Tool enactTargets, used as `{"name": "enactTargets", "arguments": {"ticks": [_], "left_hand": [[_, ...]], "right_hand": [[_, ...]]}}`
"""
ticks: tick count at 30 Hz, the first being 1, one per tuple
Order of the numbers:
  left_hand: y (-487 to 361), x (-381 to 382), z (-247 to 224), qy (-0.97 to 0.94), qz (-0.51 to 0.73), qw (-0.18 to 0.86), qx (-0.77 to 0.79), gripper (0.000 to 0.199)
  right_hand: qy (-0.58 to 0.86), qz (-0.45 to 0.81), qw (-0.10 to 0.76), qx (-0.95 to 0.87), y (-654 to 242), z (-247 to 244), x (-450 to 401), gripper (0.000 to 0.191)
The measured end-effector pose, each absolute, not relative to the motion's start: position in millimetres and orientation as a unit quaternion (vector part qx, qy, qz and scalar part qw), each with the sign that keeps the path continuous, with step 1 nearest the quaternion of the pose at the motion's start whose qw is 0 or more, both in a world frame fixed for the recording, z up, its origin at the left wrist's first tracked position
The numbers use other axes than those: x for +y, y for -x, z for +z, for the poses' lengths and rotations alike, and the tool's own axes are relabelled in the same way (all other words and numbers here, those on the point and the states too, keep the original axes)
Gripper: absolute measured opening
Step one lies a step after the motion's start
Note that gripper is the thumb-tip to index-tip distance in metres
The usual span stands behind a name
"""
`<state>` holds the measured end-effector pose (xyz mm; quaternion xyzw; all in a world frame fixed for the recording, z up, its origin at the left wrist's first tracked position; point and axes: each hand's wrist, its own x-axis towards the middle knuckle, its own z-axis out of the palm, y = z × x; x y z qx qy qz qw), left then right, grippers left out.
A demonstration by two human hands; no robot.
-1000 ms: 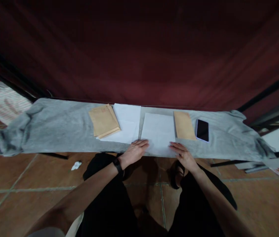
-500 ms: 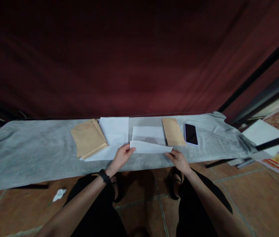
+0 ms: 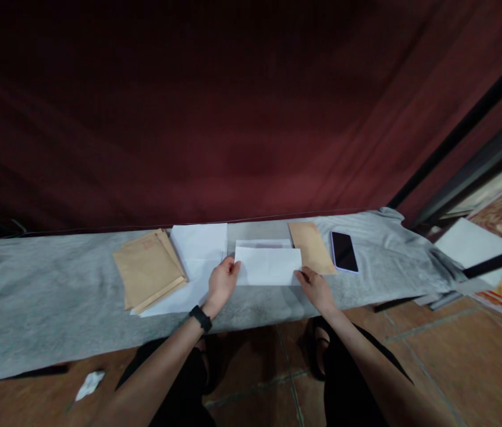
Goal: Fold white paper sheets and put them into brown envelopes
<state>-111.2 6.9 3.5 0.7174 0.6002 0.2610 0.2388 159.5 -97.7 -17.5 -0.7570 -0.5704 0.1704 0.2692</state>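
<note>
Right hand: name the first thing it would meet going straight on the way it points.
Most likely the folded white sheet: the right hand points forward and left, its fingertips at the sheet's right edge. Exact depth is unclear.

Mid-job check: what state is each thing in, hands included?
Sheet: folded over, far strip uncovered
Left hand: pinching sheet's left edge
Right hand: pinching sheet's right edge
Papers: flat, partly covered
Envelope stack: askew, overlapping papers
Lone envelope: flat
Phone: face up, screen dark
Watch: strapped on
Cloth: spread, wrinkled
Scrap: crumpled
</note>
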Motion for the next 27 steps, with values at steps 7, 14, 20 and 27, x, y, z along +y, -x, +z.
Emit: {"name": "enactTargets", "arguments": {"ticks": [7, 14, 20, 27], "left_hand": [[98, 18, 14, -0.725, 0.156, 0.161, 0.651, 0.023], [95, 34, 8, -0.691, 0.194, 0.221, 0.66, 0.02], [108, 37, -6, -0.657, 0.303, 0.34, 0.601, 0.027], [110, 31, -9, -0.664, 0.263, 0.357, 0.602, 0.013]], "right_hand": [[0.793, 0.162, 0.182, -0.558, -156, -6, -76, 0.02], [0.82, 0.113, 0.148, -0.541, -149, -4, -68, 0.022], [0.835, 0.1, 0.123, -0.527, -143, 2, -61, 0.026], [0.819, 0.137, 0.147, -0.537, -152, 3, -58, 0.031]]}}
